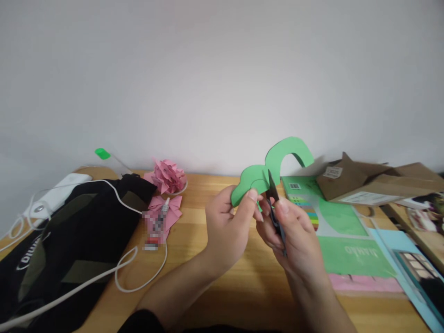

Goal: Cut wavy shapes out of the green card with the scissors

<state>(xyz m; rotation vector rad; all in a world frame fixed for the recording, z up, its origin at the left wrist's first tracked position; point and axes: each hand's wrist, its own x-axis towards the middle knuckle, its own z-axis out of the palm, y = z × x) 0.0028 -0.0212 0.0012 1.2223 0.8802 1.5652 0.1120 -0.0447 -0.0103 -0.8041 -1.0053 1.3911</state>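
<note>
so we've got the green paper (255, 172) up in the air over the table (196, 231), in front of the wall. our left hand (227, 226) pinches its lower edge, thumb on the near side, and our right hand (294, 233) is wrapped round the scissors (273, 192), points up, blades at the paper. can't really tell how wide the blades are. there's a curved line by our thumb, drawn or cut, hard to say. for a clean edge we'd say keep the scissors fairly steady and turn the paper into them, short snips on the bends. our left fingertips sit near the blades, so watch those. the far curl hangs unsupported and could flop, so go gently.
</note>
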